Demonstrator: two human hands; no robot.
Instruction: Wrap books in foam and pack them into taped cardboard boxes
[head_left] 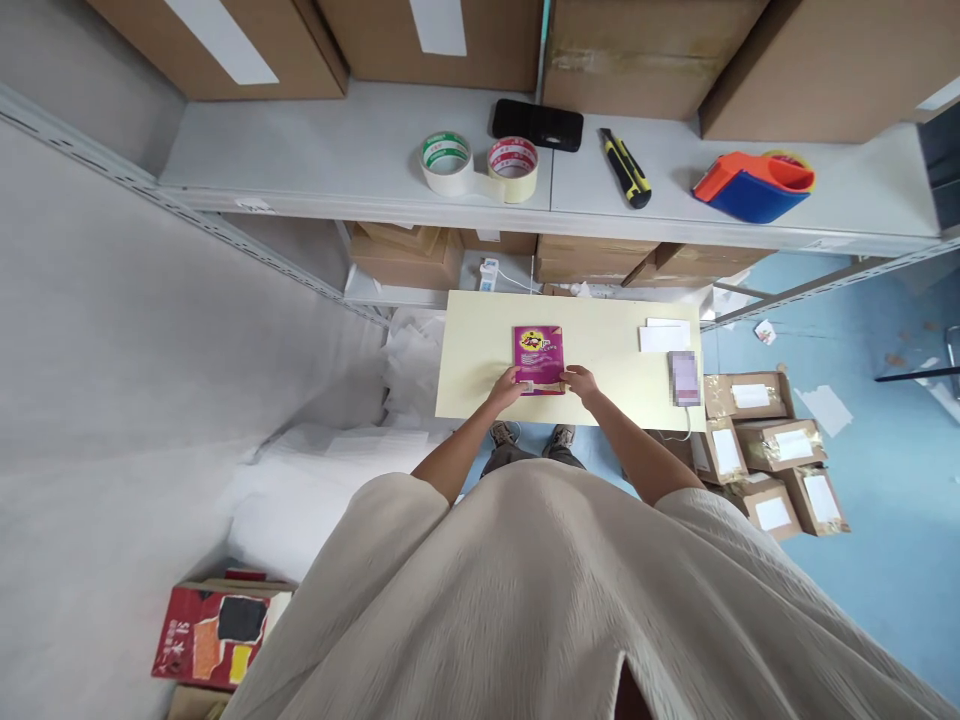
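Observation:
A purple book [538, 352] with a yellow patch and a cartoon figure on its cover lies face up, or just above, the pale yellow table [480, 350]. My left hand [507, 387] grips its lower left edge, fingers bent around the side. At the lower right edge, my right hand [580, 382] pinches the book between thumb and fingers. The fingers beneath the book are hidden. To the right on the same table lie white paper slips [664, 336] and a phone [684, 378] with a blurred screen and a cable.
On the shelf [315, 150] ahead sit tape rolls [447, 165], a black device [537, 125], a box cutter [625, 170] and an orange-blue tape dispenser [754, 188]. Cardboard boxes [776, 440] are piled on the floor at right. White wrapping [322, 490] and a red carton [214, 635] are at left.

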